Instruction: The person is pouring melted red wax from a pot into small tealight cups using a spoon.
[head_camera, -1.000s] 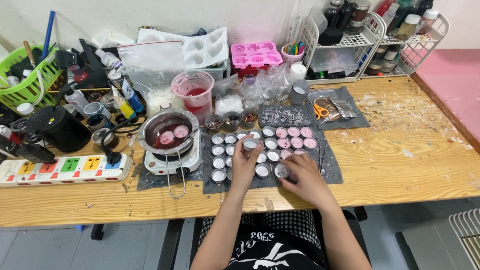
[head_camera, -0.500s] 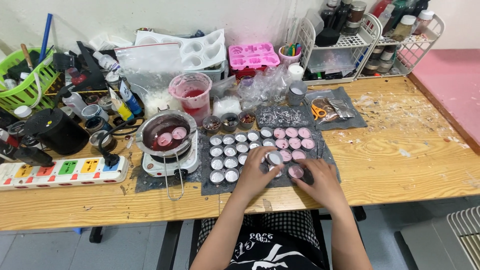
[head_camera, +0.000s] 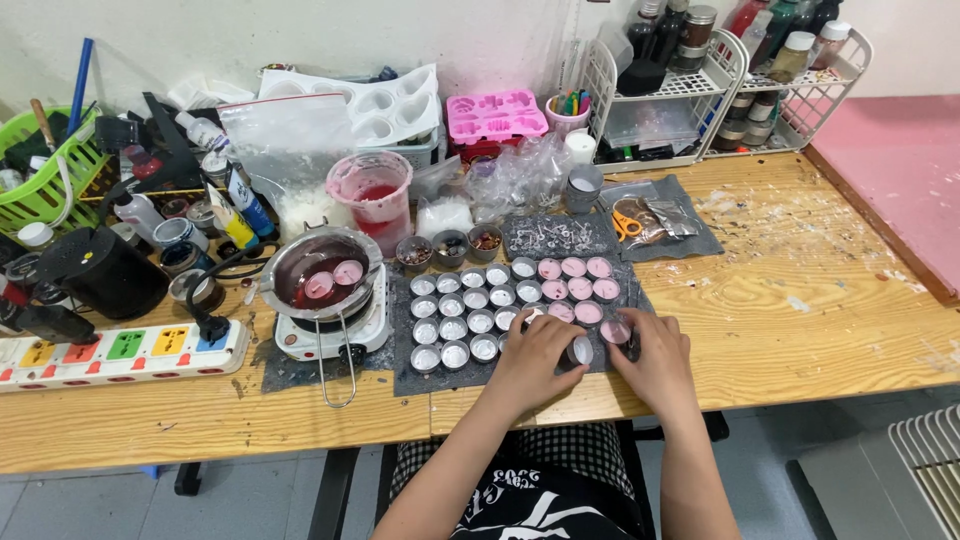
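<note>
Both hands work at the near edge of a dark mat covered in rows of small round metal cups. The left hand curls its fingers around a small metal cup at its fingertips, and the right hand closes thumb and fingers on a pink-filled cup just beyond its knuckles. Whether either cup is lifted off the mat cannot be told. The risk here is crowding: the empty cups stand almost touching to the left of the left hand, and more pink-filled cups sit directly past both hands, so a wrist swinging sideways could knock a row over or tip pink wax onto the mat. If that wax is soft, a squeeze could dent its surface. Further left of the left hand, a small stove carries a pot of pink liquid whose wire handle juts toward the table edge, where a forearm could catch it.
</note>
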